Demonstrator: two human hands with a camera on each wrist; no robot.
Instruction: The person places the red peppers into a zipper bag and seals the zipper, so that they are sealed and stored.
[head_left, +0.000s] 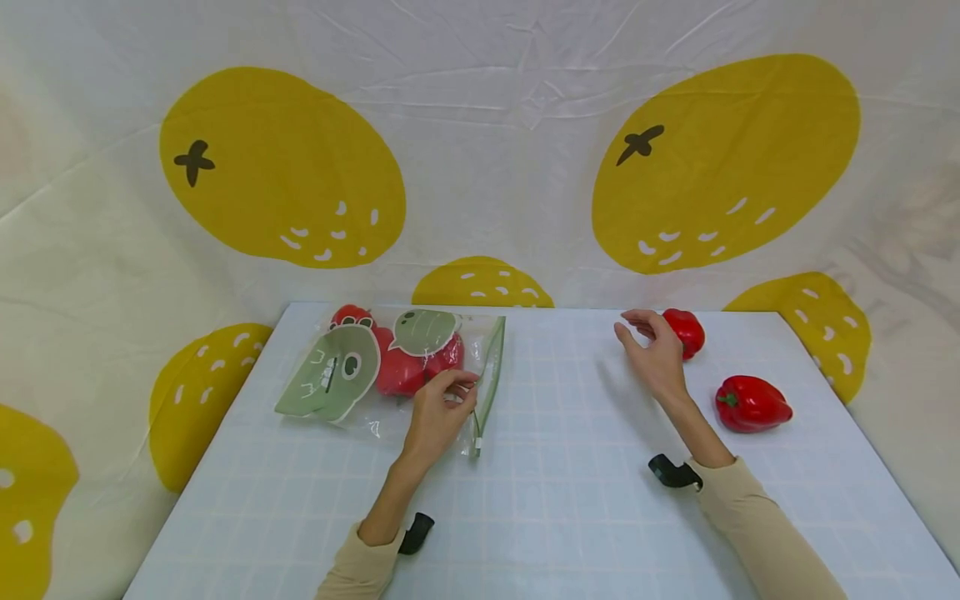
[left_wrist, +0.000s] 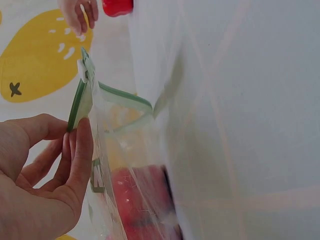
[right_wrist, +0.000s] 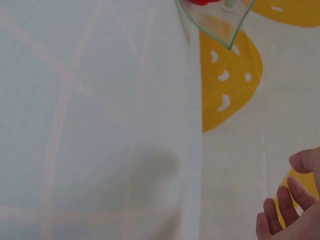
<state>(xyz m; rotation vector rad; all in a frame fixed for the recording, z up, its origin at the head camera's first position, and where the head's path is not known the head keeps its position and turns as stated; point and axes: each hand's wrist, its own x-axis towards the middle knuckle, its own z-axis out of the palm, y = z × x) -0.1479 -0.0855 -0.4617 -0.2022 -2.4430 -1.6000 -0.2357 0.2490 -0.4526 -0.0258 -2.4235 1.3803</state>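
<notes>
The left hand [head_left: 438, 417] pinches the green edge [left_wrist: 75, 107] of the bag [head_left: 348, 367] between thumb and index finger, and the left wrist view shows that edge lifted off the desk [head_left: 570, 500]. The bag lies toward the back left of the desk, clear plastic with a green crocodile print and a white slider [head_left: 477, 443] at the near end of its edge. Inside are red things [head_left: 401, 372], probably peppers, though the print and the creased plastic hide much of them.

The right hand [head_left: 654, 354] hovers above the desk at the back right, fingers loosely bent, a wide gap between thumb and index finger, holding nothing. Just beside it sits the far pepper [head_left: 688, 333], partly hidden by the hand in the head view. The near pepper [head_left: 752, 404] lies on its side nearer the person, its green stem facing left.

Both sleeves [head_left: 765, 529] are beige, with a black mount [head_left: 673, 472] at each wrist. Behind the desk hangs a pale cloth [head_left: 498, 167] printed with big yellow fruit.
</notes>
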